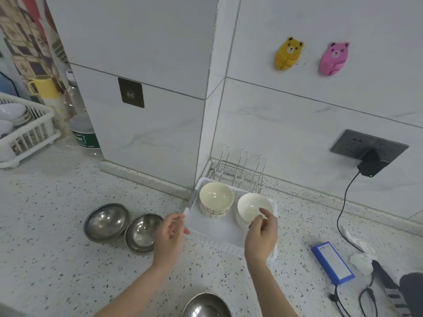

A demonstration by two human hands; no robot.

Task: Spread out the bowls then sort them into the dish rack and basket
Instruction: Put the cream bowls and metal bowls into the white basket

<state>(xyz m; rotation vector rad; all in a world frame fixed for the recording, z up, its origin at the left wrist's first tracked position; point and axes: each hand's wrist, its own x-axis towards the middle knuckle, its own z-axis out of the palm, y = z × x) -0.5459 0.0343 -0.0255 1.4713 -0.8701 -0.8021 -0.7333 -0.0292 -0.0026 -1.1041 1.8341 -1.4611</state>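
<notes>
Fingers of right hand (261, 234) pinch white bowl (254, 210) rim; left hand (169, 234) relaxed beside tray (215, 232) edge

You have: steel bowls (106, 221) 3 | ceramic bowl stacks (215, 200) 2 | bear hooks (288, 53) 2 | hands (169, 236) 2 | white tray (215, 232) 1

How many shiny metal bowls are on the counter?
3. Two metal bowls sit side by side left of the white basket: one further left, one nearer the left hand. A third is at the bottom edge, partly cut off. More may lie out of view.
</notes>
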